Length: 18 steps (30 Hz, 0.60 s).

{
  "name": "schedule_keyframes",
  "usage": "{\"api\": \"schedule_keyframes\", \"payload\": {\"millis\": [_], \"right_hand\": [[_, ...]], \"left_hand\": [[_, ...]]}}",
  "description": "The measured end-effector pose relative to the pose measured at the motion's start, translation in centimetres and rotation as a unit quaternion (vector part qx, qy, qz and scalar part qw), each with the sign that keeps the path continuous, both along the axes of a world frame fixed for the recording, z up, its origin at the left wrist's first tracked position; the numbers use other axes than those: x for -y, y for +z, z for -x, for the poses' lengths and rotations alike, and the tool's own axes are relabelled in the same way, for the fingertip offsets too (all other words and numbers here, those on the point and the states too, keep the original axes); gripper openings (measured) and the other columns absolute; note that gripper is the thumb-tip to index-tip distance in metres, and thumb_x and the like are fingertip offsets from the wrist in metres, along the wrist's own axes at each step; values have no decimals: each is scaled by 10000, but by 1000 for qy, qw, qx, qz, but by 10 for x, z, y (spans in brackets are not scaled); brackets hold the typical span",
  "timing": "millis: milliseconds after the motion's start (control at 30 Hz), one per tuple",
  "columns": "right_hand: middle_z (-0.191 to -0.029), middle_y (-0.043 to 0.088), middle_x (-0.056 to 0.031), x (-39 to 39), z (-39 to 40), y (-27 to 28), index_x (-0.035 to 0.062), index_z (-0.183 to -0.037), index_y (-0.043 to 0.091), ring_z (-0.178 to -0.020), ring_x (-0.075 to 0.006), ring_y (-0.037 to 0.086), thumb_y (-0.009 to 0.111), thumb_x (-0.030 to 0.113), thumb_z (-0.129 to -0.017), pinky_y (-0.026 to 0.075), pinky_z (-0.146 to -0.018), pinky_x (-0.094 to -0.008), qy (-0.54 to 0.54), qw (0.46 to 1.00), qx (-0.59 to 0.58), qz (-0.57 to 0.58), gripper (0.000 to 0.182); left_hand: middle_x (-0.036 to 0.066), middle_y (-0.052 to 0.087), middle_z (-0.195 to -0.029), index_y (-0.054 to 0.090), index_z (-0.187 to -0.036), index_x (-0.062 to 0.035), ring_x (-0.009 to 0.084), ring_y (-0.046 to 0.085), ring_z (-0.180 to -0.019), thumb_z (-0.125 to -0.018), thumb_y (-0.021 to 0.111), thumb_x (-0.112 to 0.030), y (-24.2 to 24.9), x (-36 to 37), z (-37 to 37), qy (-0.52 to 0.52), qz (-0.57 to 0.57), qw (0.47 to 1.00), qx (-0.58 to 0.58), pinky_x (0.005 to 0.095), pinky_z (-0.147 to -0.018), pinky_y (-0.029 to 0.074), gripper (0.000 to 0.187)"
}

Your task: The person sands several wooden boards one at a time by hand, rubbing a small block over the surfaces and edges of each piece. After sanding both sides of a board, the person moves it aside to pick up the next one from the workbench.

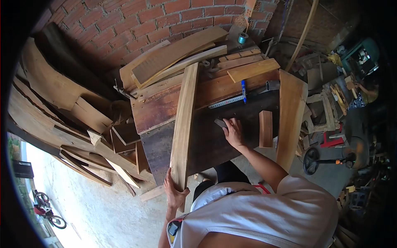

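Observation:
A long, pale wooden board lies lengthwise across the dark workbench, its near end reaching past the front edge. My left hand is closed around that near end. Over the bench top, to the right of the board, my right hand pinches a small, dark grey, flat piece whose kind I cannot make out. Beyond this hand are a metal ruler and a blue marker. A short reddish wood block lies to its right.
A wide plank lies along the bench's right side. Several boards are stacked at the back, near a brick wall and a metal tube. Large slabs lean at left. A fan stands right; a person is beyond.

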State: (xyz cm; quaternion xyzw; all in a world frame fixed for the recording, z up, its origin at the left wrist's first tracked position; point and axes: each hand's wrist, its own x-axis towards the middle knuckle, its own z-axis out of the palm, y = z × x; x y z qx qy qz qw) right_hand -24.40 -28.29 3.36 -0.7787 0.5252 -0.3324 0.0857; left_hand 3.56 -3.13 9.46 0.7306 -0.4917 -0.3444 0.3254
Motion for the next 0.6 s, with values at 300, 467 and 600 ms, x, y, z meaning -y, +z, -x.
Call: {"api": "schedule_keyframes", "payload": {"millis": [300, 467, 600], "right_hand": [[-1214, 516, -151, -5, 0, -14, 74, -1391, 525, -1091, -360, 508, 718, 225, -888, 431, -922, -495, -49, 992, -85, -77, 559], [-1321, 507, -175, -2, 33, 14, 57, -1438, 494, -1131, -379, 505, 710, 242, -897, 420, -943, -499, -40, 998, -55, -16, 611], [-1342, 513, -196, 11, 111, 35, 62, -1465, 478, -1175, -407, 496, 690, 298, -915, 400, -991, -523, -241, 967, -82, -11, 635]], "left_hand": [[190, 445, -1414, 290, -1566, -102, 397, 419, -1341, -568, 807, -68, 59, 15, -31, -49, 9, 999, -9, 503, -1156, 339, 1125], [168, 463, -1438, 320, -1562, -162, 391, 455, -1325, -508, 859, -74, 81, 135, -63, -107, 56, 975, 185, 511, -1148, 368, 1187], [121, 484, -1459, 341, -1564, -234, 373, 469, -1324, -515, 899, -98, 97, 262, -84, -136, 94, 948, 272, 499, -1135, 378, 1196]]}}
